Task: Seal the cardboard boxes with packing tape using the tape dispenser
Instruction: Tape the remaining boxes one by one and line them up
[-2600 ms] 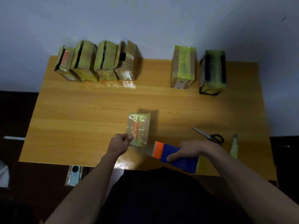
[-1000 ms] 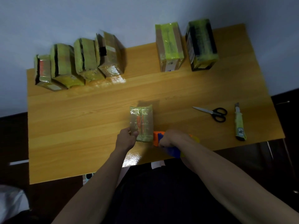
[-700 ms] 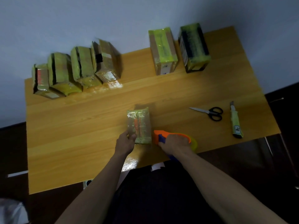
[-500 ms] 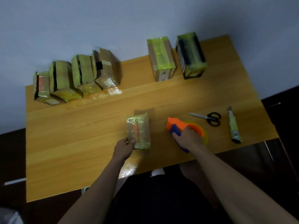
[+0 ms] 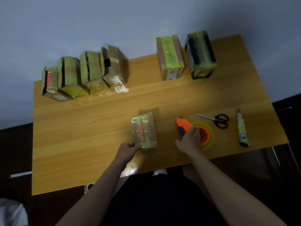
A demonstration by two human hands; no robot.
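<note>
**Box in my left, dispenser in my right**

My left hand pinches the near left corner of the taped box lying on the desk. My right hand grips the orange dispenser, resting on the desk just right of the box, apart from it. Beyond lie scissors and a knife. Six more boxes line the far edge.

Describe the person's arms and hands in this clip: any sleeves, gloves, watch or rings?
Both forearms are bare all the way to the bottom edge of the picture; no sleeve shows. The left hand and right hand wear no gloves. No watch, bracelet or ring is visible on either wrist or hand, though the dim light could hide small details.
</note>
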